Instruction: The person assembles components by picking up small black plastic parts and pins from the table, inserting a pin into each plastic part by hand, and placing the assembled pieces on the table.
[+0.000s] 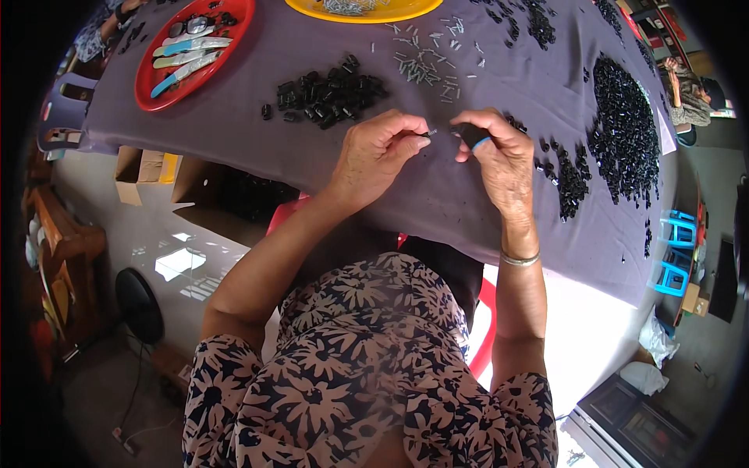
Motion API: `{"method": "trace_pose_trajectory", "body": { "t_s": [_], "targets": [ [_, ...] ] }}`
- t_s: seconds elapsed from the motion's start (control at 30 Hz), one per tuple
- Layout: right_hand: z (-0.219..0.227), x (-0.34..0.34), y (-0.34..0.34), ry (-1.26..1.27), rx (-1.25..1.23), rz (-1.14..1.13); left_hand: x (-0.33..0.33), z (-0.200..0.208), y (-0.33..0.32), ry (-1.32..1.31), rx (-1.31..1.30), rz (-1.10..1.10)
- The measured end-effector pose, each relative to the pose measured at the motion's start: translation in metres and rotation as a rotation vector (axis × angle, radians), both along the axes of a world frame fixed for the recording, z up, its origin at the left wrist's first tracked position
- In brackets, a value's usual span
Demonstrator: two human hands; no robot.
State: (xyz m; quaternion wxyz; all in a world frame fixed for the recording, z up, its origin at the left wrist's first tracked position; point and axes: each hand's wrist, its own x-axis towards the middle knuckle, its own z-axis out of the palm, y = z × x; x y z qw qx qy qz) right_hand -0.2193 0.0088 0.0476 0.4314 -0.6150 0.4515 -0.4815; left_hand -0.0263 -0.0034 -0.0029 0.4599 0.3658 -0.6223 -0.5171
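Observation:
My left hand [382, 152] is closed in a pinch, thumb against forefinger, over the purple tablecloth [265, 148]. A tiny dark piece with a pale metal end [431, 133] sticks out at its fingertips; most of it is hidden. My right hand [501, 152], a bracelet at its wrist, is wrapped round a short black tool with a blue band [477, 140]. The tool's tip points toward the left fingertips, a small gap between them. Just beyond the left hand lies a pile of small black plastic parts [331, 95]. Loose silver pins [421, 66] are scattered beyond both hands.
A red oval tray [143, 87] with several knives [187, 72] stands far left. The yellow dish [300, 11] at the far edge holds more pins. Large heaps of black parts [624, 125] cover the right side. Below the table's left edge is an open cardboard box [199, 191].

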Motion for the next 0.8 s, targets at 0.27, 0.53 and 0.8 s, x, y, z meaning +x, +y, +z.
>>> {"method": "trace_pose_trajectory", "body": {
  "t_s": [0.27, 0.53, 0.8],
  "targets": [
    [-0.003, 0.000, -0.006, 0.087, 0.061, 0.070, -0.004, 0.000, 0.001, 0.001, -0.037, 0.064],
    [-0.001, -0.008, -0.013, 0.101, 0.194, 0.113, -0.003, 0.004, 0.001, -0.074, -0.073, 0.069],
    [-0.003, -0.013, -0.015, 0.037, 0.303, 0.155, -0.002, 0.005, 0.000, -0.096, -0.105, 0.060]
  ]
}}
